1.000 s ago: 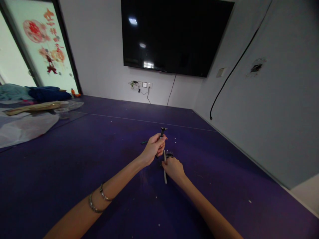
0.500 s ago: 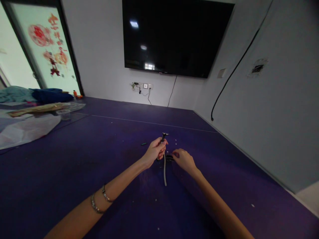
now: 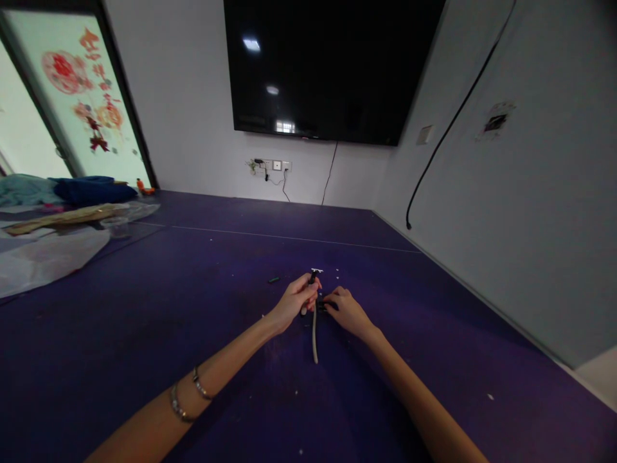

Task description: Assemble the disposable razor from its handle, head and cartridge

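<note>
Left hand (image 3: 293, 303) grips T-headed tool (image 3: 313, 277) — right hand (image 3: 350, 313) now covers more of dark piece (image 3: 322, 308), right of pale strip (image 3: 315, 337); likely handling, grip unclear.

The television (image 3: 318, 71) was cropped up top; below it, the left hand (image 3: 297, 299) masked part of a dark tool (image 3: 313, 277), the right hand (image 3: 348, 312) a blurry black piece (image 3: 321, 307)!

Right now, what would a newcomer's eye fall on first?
Probably the large black television, high on the far wall. Next, mid-view, the left hand gripping a dark T-shaped tool and the right hand touching a small black object beside it. Then the red decorations on the glass door, far left.
</note>
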Tool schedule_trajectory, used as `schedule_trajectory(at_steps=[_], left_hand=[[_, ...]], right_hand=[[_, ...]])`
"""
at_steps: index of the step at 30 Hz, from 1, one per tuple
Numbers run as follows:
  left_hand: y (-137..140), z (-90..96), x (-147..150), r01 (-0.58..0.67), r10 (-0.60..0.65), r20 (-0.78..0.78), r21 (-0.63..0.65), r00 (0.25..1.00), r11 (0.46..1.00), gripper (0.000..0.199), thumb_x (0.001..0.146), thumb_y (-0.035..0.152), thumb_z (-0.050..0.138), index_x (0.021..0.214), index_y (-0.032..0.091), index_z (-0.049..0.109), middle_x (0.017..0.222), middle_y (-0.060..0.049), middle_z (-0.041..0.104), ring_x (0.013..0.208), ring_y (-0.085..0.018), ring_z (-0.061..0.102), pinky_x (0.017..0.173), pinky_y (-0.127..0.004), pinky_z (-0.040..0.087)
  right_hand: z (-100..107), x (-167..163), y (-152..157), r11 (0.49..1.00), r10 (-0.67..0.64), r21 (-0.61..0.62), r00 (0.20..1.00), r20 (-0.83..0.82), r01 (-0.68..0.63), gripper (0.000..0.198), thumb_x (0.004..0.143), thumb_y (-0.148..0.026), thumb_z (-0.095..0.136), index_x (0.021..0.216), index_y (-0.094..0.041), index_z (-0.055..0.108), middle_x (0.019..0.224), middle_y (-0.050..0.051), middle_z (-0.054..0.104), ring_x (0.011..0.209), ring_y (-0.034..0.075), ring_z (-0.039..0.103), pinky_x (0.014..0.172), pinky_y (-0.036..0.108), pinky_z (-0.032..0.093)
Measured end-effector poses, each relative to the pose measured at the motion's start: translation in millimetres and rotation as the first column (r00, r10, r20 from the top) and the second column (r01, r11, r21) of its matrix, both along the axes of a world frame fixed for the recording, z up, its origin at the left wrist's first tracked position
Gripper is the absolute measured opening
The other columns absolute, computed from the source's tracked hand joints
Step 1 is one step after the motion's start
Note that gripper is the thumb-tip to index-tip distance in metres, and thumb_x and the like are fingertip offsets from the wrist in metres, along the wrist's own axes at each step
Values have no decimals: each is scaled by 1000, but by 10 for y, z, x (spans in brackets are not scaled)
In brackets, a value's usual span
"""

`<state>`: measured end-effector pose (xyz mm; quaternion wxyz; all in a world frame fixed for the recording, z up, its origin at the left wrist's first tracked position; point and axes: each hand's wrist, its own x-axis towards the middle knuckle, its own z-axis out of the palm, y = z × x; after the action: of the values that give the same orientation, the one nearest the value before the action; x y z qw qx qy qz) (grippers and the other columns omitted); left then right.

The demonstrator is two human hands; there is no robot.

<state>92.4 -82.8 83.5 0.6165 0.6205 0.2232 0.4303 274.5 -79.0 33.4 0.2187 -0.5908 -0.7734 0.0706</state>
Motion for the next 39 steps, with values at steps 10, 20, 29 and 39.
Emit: schedule_trajectory(at_steps=[10,20,29,39], left_hand=[[7,-9,5,-23,23,7,-17,1000,1000,24,81,41,51,86,18,48,56,7,37,44,-5,35,46,-19,28],[24,-34,16,-93,96,52,-69,994,993,23,79,40,55,83,18,47,53,8,38,43,-5,36,45,-18,29],[26,-83,49,-177,182,77,-65,980,982,27,77,44,57,84,18,50,52,9,36,44,-6,35,48,-19,34],[-79,-253,137,-336,335,38,44,941,941,24,84,36,47,94,17,57,72,1,52,65,-12,49,63,-23,40]], right_hand=[[16,-46,17,999,-31,39,998,-63,33,19,81,-16,50,89,-17,67,97,9,61,96,19,53,85,29,39],[269,-13,56,996,-63,-92,833,-550,15,32,78,-12,42,100,-11,66,77,7,70,63,14,65,62,26,52],[382,-22,-3,989,-105,-148,745,-659,9,31,74,-5,44,94,-8,68,77,9,70,63,15,66,59,28,56],[608,35,-60,999,-10,-31,777,-629,-13,22,75,-14,53,91,-14,69,83,8,71,75,18,67,67,29,54]])
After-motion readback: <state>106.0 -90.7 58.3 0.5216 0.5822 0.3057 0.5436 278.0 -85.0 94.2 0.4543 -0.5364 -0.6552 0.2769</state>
